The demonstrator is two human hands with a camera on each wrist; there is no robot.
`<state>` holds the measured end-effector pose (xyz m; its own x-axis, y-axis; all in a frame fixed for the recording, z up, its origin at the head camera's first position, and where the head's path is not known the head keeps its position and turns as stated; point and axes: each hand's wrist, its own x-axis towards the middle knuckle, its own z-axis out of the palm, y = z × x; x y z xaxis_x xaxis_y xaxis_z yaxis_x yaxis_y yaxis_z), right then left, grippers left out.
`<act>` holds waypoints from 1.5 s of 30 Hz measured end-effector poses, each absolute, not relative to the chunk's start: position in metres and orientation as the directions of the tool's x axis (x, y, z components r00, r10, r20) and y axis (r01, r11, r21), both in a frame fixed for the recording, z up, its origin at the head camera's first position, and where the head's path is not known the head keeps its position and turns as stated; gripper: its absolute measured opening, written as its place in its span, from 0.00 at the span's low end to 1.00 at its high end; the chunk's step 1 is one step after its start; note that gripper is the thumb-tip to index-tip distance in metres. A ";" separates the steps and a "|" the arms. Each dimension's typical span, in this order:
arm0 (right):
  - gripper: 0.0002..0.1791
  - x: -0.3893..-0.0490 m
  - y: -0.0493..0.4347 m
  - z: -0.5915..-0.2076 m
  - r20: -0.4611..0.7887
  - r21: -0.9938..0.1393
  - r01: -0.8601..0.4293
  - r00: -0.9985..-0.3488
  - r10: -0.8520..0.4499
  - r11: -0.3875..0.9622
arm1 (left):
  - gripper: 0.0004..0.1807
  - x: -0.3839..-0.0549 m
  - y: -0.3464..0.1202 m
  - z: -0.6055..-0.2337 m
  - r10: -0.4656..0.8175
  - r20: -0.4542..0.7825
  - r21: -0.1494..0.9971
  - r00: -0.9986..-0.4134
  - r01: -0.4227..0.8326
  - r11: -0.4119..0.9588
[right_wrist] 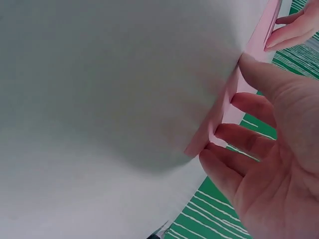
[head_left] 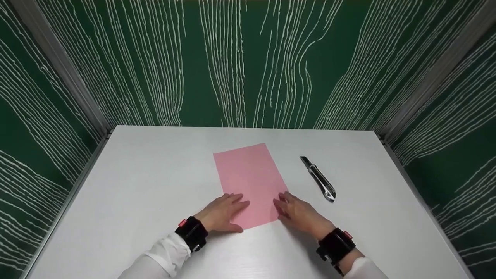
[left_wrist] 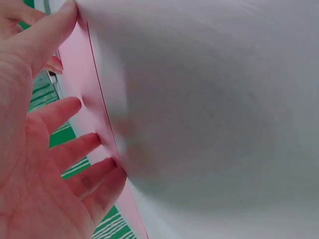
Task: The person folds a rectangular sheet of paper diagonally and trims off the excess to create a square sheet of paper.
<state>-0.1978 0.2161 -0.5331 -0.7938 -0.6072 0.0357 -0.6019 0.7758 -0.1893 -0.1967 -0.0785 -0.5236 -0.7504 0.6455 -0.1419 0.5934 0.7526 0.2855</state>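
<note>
Two unclenched hands [head_left: 224, 213] [head_left: 302, 214] touch one pink sheet [head_left: 252, 172] lying near one utility knife [head_left: 319, 178].

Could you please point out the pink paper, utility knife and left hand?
Pink paper [head_left: 250, 176], head view: middle of the sheet.
Utility knife [head_left: 321, 180], head view: middle of its handle.
Left hand [head_left: 221, 211], head view: back of the hand.

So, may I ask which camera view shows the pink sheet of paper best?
The head view: it shows most of the pink sheet of paper from above, with both far corners. The left and right wrist views show only narrow slanted strips, partly hidden by the left hand and right hand respectively.
</note>
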 end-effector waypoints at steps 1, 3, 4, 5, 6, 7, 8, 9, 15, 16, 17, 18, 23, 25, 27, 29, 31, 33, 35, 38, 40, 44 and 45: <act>0.29 -0.197 0.217 -0.533 0.035 -0.196 -0.599 -0.795 -0.605 0.776 | 0.44 -0.196 -0.079 -0.524 0.645 -0.134 0.288 -0.752 0.593 0.752; 0.31 -0.197 0.216 -0.534 0.036 -0.208 -0.595 -0.797 -0.602 0.776 | 0.41 -0.195 -0.079 -0.525 0.643 -0.117 0.292 -0.757 0.592 0.751; 0.32 -0.197 0.215 -0.534 0.036 -0.212 -0.595 -0.798 -0.602 0.776 | 0.40 -0.194 -0.078 -0.526 0.644 -0.106 0.287 -0.758 0.597 0.750; 0.33 -0.197 0.214 -0.534 0.036 -0.213 -0.593 -0.799 -0.600 0.777 | 0.39 -0.193 -0.078 -0.527 0.647 -0.093 0.278 -0.756 0.605 0.746; 0.35 -0.197 0.213 -0.535 0.036 -0.210 -0.593 -0.799 -0.600 0.777 | 0.38 -0.192 -0.078 -0.528 0.650 -0.078 0.267 -0.756 0.612 0.744; 0.36 -0.197 0.213 -0.536 0.044 -0.207 -0.597 -0.797 -0.602 0.775 | 0.37 -0.190 -0.077 -0.529 0.655 -0.053 0.248 -0.754 0.626 0.740; 0.37 -0.197 0.212 -0.536 0.042 -0.208 -0.594 -0.799 -0.600 0.777 | 0.36 -0.190 -0.076 -0.530 0.659 -0.031 0.220 -0.751 0.638 0.737; 0.39 -0.197 0.212 -0.537 0.037 -0.209 -0.591 -0.801 -0.597 0.779 | 0.35 -0.189 -0.075 -0.530 0.666 -0.004 0.190 -0.746 0.654 0.732; 0.40 -0.194 0.214 -0.538 0.027 -0.222 -0.584 -0.804 -0.593 0.781 | 0.29 -0.194 -0.074 -0.530 0.700 0.104 0.103 -0.707 0.708 0.699; 0.39 -0.194 0.214 -0.539 0.044 -0.217 -0.596 -0.797 -0.602 0.773 | 0.28 -0.196 -0.075 -0.530 0.700 0.108 0.120 -0.706 0.709 0.695; 0.38 -0.195 0.214 -0.539 0.064 -0.209 -0.610 -0.788 -0.612 0.764 | 0.26 -0.197 -0.076 -0.530 0.700 0.108 0.136 -0.706 0.708 0.693; 0.37 -0.195 0.214 -0.539 0.084 -0.194 -0.625 -0.778 -0.622 0.756 | 0.24 -0.199 -0.077 -0.531 0.698 0.112 0.155 -0.707 0.707 0.690; 0.30 -0.196 0.216 -0.540 0.135 -0.182 -0.655 -0.756 -0.641 0.734 | 0.16 -0.205 -0.082 -0.533 0.696 0.117 0.241 -0.708 0.700 0.672; 0.27 -0.195 0.217 -0.540 0.140 -0.184 -0.651 -0.759 -0.636 0.736 | 0.15 -0.207 -0.083 -0.533 0.696 0.110 0.266 -0.710 0.696 0.667; 0.24 -0.195 0.219 -0.540 0.159 -0.166 -0.653 -0.757 -0.634 0.739 | 0.15 -0.208 -0.084 -0.532 0.703 0.107 0.274 -0.703 0.701 0.659; 0.20 -0.194 0.219 -0.540 0.183 -0.128 -0.652 -0.756 -0.629 0.747 | 0.15 -0.210 -0.084 -0.532 0.717 0.108 0.252 -0.689 0.717 0.650; 0.18 -0.194 0.218 -0.540 0.207 -0.085 -0.648 -0.755 -0.623 0.757 | 0.16 -0.211 -0.084 -0.533 0.732 0.106 0.234 -0.673 0.732 0.639; 0.18 -0.194 0.217 -0.539 0.221 -0.062 -0.633 -0.762 -0.608 0.771 | 0.17 -0.212 -0.085 -0.533 0.743 0.101 0.226 -0.662 0.742 0.631; 0.18 -0.193 0.216 -0.538 0.228 -0.051 -0.614 -0.775 -0.589 0.788 | 0.17 -0.211 -0.085 -0.532 0.744 0.089 0.245 -0.663 0.738 0.628; 0.17 -0.192 0.215 -0.538 0.243 -0.053 -0.585 -0.794 -0.558 0.809 | 0.18 -0.209 -0.086 -0.532 0.741 0.067 0.283 -0.668 0.725 0.628; 0.15 -0.191 0.215 -0.538 0.244 -0.060 -0.565 -0.808 -0.536 0.823 | 0.19 -0.208 -0.086 -0.531 0.737 0.050 0.311 -0.674 0.711 0.630; 0.14 -0.193 0.218 -0.538 0.223 -0.097 -0.552 -0.823 -0.523 0.828 | 0.20 -0.207 -0.088 -0.534 0.722 0.045 0.362 -0.691 0.685 0.632; 0.14 -0.194 0.220 -0.539 0.221 -0.105 -0.557 -0.821 -0.527 0.824 | 0.20 -0.207 -0.090 -0.535 0.713 0.054 0.366 -0.699 0.679 0.637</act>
